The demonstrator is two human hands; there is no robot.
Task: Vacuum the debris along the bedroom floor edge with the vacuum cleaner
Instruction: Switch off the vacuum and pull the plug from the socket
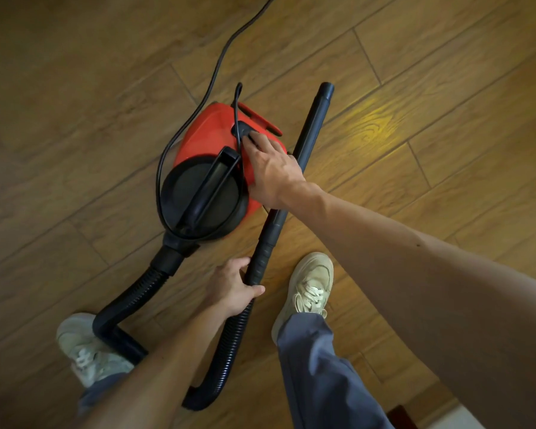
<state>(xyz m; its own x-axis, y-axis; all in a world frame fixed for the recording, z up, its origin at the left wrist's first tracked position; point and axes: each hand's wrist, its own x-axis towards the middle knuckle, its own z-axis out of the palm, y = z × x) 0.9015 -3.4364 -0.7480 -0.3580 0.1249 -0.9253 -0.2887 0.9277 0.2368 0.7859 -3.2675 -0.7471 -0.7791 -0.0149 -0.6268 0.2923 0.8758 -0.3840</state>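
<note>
With the vacuum cleaner (211, 131) standing at frame centre, press the black switch (243, 131) squarely with the straight, close-set fingers of the right hand (273, 168), and steady the tube (310, 125) with the left hand (232, 286), whose fingers are clamped round its ribbed grip at lower centre

Single head-worn view, steeply downward, seemingly close to floor (446, 88).

— Are you reading anything on that red vacuum cleaner (205, 131)?
— No, I'm standing right here and nothing legible is showing: the body, the black hose (127, 300) and the pale shoes (313, 283) are all carrying no lettering I can make out.
</note>
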